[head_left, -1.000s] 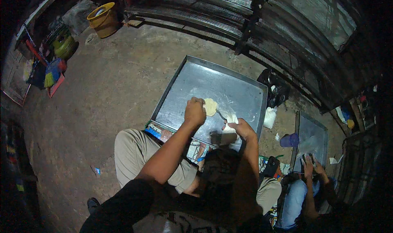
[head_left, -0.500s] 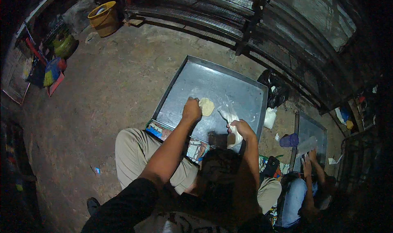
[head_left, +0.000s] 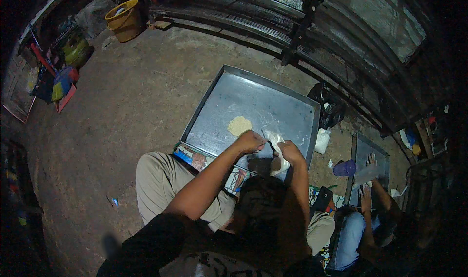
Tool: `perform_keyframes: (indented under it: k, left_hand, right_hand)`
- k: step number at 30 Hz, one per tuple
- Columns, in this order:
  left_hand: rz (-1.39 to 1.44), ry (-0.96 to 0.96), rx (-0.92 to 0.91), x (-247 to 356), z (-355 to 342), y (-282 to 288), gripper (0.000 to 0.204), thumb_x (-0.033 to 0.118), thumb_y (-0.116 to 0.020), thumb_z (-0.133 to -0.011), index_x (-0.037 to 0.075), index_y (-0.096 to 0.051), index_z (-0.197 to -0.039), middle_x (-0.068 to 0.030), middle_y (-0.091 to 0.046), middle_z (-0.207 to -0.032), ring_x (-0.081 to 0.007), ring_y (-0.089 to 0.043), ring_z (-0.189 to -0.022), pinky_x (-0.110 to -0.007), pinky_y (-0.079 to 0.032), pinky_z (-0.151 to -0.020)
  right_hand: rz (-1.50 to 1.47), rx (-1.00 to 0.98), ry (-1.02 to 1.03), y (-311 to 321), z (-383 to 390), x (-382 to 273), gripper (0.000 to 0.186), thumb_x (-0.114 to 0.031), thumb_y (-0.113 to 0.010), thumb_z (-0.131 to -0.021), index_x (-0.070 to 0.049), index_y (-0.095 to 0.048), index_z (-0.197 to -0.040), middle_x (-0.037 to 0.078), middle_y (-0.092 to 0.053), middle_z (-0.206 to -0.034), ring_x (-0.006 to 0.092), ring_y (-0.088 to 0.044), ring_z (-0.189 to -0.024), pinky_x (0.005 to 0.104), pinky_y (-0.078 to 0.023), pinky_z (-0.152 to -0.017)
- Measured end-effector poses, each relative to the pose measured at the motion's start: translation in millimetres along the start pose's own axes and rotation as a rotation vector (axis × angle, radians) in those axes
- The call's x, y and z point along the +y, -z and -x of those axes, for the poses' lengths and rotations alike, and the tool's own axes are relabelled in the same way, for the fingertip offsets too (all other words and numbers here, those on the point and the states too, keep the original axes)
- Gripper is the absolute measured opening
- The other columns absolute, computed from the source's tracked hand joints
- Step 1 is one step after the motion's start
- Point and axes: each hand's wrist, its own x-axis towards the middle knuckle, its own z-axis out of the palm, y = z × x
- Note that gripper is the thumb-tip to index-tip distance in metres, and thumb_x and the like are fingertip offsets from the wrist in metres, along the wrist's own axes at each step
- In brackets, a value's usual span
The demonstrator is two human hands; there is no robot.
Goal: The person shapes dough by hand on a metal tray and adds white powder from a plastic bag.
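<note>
A large metal tray (head_left: 209, 109) lies in front of me on the floor. On its left middle rests a flat, pale, roundish piece of dough (head_left: 240, 126). My right hand (head_left: 291, 152) grips a white plastic bag (head_left: 279, 162) over the tray's near right part, the bag's end pointing up and away from me. My left hand (head_left: 251, 141) is between the dough and the bag, its fingers drawn together close to the bag; anything inside them is too small to make out. White smears mark the tray beyond the bag.
A white bag (head_left: 322, 140) and black plastic bag (head_left: 331, 104) lie right of the tray. Farther right, a person's hands (head_left: 365, 196) work with a clear plastic sheet at another tray (head_left: 373, 150), by a purple container (head_left: 345, 168). Metal racks (head_left: 234, 14) and a yellow bucket (head_left: 123, 21) stand beyond.
My left hand has left the dough and moved right, towards the bag. The dough now shows whole, lying slightly farther left. My right hand still grips the bag. The neighbour's hands have shifted.
</note>
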Motion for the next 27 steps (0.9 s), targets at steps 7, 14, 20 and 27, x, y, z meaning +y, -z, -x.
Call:
perform_keyframes:
  k: [7,14,20,27]
  left_hand:
    - [0.502,-0.037,-0.243,-30,-17,-48,0.039,0.042,-0.064,-0.093,0.006,-0.068,-0.077,-0.0002,-0.060,-0.069,-0.0099,-0.052,-0.057,-0.027,-0.042,-0.054]
    - [0.600,0.220,-0.037,-30,-20,-39,0.035,0.038,-0.074,-0.085,0.008,-0.063,-0.071,-0.0006,-0.058,-0.062,-0.0097,-0.051,-0.051,-0.027,-0.039,-0.048]
    - [0.480,0.226,-0.090,-26,-22,-35,0.037,0.040,-0.075,-0.083,0.005,-0.067,-0.072,-0.0028,-0.062,-0.062,-0.0124,-0.056,-0.052,-0.028,-0.043,-0.050]
    - [-0.678,-0.066,0.389,25,3,15,0.033,0.040,-0.070,-0.082,0.007,-0.072,-0.084,-0.0158,-0.069,-0.081,-0.0317,-0.066,-0.073,-0.043,-0.053,-0.072]
  right_hand:
    - [0.061,0.006,0.003,3,-15,21,0.047,-0.029,-0.055,-0.094,0.016,-0.060,-0.107,0.023,-0.066,-0.097,0.0276,-0.066,-0.082,0.0413,-0.051,-0.072]
    - [-0.159,-0.216,-0.154,6,12,-4,0.040,-0.027,-0.064,-0.087,0.008,-0.065,-0.106,0.013,-0.068,-0.091,0.0220,-0.064,-0.074,0.0378,-0.050,-0.067]
    - [0.016,-0.091,-0.049,10,34,-11,0.031,-0.019,-0.071,-0.084,0.006,-0.066,-0.102,0.011,-0.068,-0.086,0.0194,-0.063,-0.069,0.0349,-0.049,-0.063]
    - [-0.042,0.010,-0.069,19,-9,63,0.044,-0.026,-0.065,-0.087,0.010,-0.062,-0.112,0.017,-0.067,-0.096,0.0261,-0.064,-0.081,0.0371,-0.050,-0.072]
